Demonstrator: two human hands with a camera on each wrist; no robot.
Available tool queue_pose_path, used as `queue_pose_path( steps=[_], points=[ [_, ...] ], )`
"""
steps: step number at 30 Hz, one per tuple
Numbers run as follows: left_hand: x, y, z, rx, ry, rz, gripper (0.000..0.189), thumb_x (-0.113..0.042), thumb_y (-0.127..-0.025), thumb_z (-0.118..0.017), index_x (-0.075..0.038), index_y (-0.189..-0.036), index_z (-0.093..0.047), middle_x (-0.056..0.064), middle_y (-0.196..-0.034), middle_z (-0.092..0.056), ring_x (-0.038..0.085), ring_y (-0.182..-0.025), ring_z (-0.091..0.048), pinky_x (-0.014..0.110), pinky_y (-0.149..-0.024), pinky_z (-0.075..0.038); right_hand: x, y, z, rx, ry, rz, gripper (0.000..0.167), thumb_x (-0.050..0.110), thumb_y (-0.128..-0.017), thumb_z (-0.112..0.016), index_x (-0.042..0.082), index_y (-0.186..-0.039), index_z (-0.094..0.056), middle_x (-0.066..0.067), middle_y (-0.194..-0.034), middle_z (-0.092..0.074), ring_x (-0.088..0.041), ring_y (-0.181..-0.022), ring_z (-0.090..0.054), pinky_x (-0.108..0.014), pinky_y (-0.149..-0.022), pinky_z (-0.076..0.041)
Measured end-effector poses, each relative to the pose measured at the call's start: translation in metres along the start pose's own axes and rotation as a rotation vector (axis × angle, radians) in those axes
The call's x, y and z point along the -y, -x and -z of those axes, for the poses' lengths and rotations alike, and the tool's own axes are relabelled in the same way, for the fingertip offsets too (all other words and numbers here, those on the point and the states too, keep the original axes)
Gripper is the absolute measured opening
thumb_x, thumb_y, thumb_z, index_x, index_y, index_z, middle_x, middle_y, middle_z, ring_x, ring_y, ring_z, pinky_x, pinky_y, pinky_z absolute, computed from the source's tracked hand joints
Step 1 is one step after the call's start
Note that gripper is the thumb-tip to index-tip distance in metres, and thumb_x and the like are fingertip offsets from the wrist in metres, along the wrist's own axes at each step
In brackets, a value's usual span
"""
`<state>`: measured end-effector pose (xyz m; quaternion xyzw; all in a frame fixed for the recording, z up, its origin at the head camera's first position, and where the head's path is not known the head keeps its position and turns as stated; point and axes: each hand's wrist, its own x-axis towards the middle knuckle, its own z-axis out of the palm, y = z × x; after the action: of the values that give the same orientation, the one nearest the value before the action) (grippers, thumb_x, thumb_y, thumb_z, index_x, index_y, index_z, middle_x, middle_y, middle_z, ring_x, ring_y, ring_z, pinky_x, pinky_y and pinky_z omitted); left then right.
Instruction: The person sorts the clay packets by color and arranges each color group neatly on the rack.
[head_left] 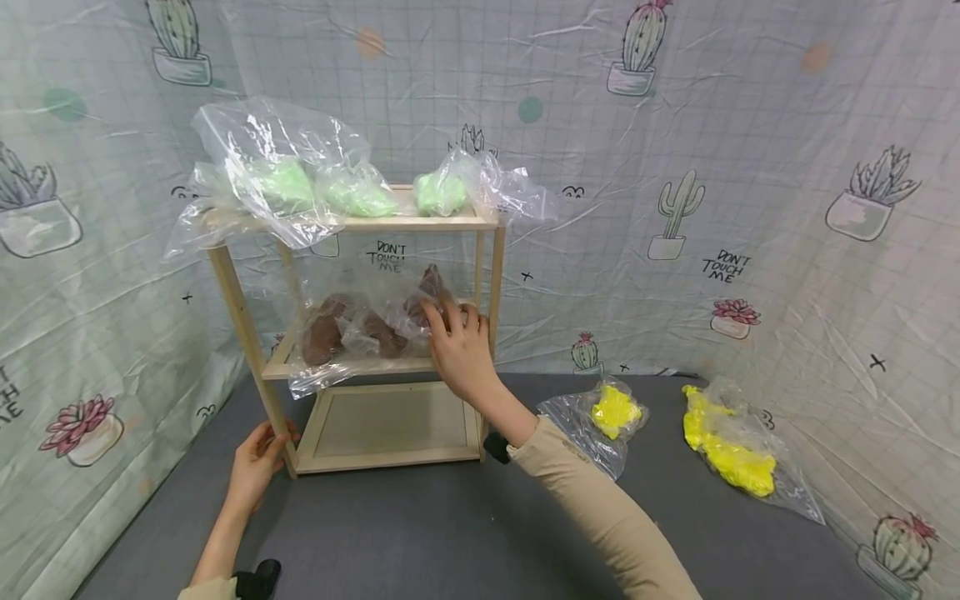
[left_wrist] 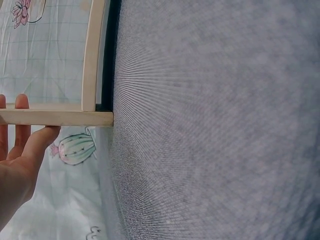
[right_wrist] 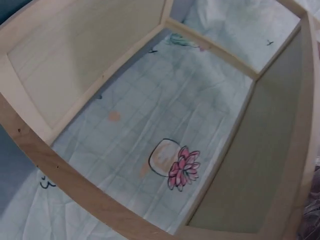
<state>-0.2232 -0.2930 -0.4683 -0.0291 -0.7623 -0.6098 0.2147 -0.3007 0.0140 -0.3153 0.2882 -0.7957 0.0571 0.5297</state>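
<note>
The left hand (head_left: pixel 253 467), thumb to one side and fingers to the other, grips the front post (head_left: pixel 244 325) of the wooden rack (head_left: pixel 386 458), presumably to keep it from shifting. The right hand (head_left: pixel 467 354) spreads its fingers over the rightmost brown bag (head_left: pixel 415 312) on the middle shelf (head_left: pixel 417 364), though I can't tell whether it pinches or merely presses. Colour seems to decide placement: green bags (head_left: pixel 440 194) on top, yellow bags (head_left: pixel 617 412) on the tabletop (head_left: pixel 412 533).
</note>
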Motion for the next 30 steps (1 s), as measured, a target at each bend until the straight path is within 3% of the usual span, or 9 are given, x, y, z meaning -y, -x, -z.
queue_pose_path(
  steps=[5,13,17,21,25,27,30],
  points=[
    [0.001,-0.001,0.0,-0.003,-0.018,-0.002,0.021,-0.02,-0.092,-0.047,-0.014,-0.111,-0.053,-0.022,-0.092,-0.057,-0.011,-0.086,-0.056,0.015,-0.063,-0.044,-0.001,-0.001,-0.005,0.027,0.034,-0.007,0.038,0.019,-0.089,-0.051,0.015,-0.125,-0.04,-0.012,-0.123,-0.048,-0.031,-0.096,-0.048,-0.042,-0.071,-0.04],
    [0.002,-0.001,0.001,0.02,0.023,-0.034,0.019,-0.017,-0.093,-0.045,-0.014,-0.111,-0.053,-0.023,-0.094,-0.057,-0.011,-0.087,-0.056,0.015,-0.063,-0.046,-0.004,0.003,-0.011,0.066,0.027,-0.012,0.034,0.019,-0.091,-0.047,0.014,-0.124,-0.041,-0.011,-0.123,-0.048,-0.031,-0.093,-0.048,-0.039,-0.069,-0.036],
    [0.003,-0.001,0.001,0.019,0.035,-0.038,0.019,-0.017,-0.093,-0.045,-0.018,-0.11,-0.053,-0.021,-0.094,-0.058,-0.01,-0.087,-0.057,0.015,-0.063,-0.046,-0.004,0.004,-0.012,0.1,0.043,-0.013,0.034,0.023,-0.093,-0.044,0.014,-0.126,-0.041,-0.011,-0.124,-0.048,-0.031,-0.098,-0.047,-0.04,-0.071,-0.035],
    [0.003,0.0,0.0,0.012,0.019,-0.037,0.019,-0.017,-0.093,-0.045,-0.014,-0.11,-0.053,-0.021,-0.093,-0.059,-0.01,-0.087,-0.057,0.015,-0.063,-0.046,-0.004,0.006,-0.011,0.185,0.042,-0.008,0.038,0.026,-0.094,-0.04,0.013,-0.13,-0.038,-0.012,-0.127,-0.046,-0.032,-0.106,-0.044,-0.041,-0.072,-0.035],
    [0.002,-0.001,0.0,0.006,0.043,-0.044,0.026,-0.015,-0.093,-0.045,0.002,-0.113,-0.049,-0.02,-0.091,-0.059,-0.01,-0.086,-0.058,0.015,-0.062,-0.047,-0.003,0.008,-0.008,0.318,0.006,-0.021,0.046,0.033,-0.095,-0.036,0.011,-0.135,-0.032,-0.012,-0.132,-0.042,-0.031,-0.107,-0.042,-0.042,-0.074,-0.033],
    [0.001,-0.001,0.0,0.008,0.051,-0.046,0.028,-0.015,-0.093,-0.045,0.004,-0.113,-0.048,-0.02,-0.09,-0.059,-0.01,-0.086,-0.057,0.015,-0.062,-0.047,-0.002,0.009,-0.008,0.376,-0.001,-0.026,0.049,0.037,-0.096,-0.034,0.011,-0.137,-0.029,-0.012,-0.134,-0.041,-0.031,-0.107,-0.043,-0.042,-0.075,-0.032],
    [0.001,0.0,0.0,0.006,0.032,-0.046,0.022,-0.016,-0.093,-0.045,-0.006,-0.112,-0.052,-0.022,-0.092,-0.059,-0.011,-0.086,-0.057,0.015,-0.062,-0.046,-0.001,0.012,-0.009,0.422,-0.001,-0.019,0.052,0.04,-0.096,-0.033,0.011,-0.139,-0.026,-0.013,-0.136,-0.039,-0.031,-0.107,-0.044,-0.042,-0.076,-0.032]
  ],
)
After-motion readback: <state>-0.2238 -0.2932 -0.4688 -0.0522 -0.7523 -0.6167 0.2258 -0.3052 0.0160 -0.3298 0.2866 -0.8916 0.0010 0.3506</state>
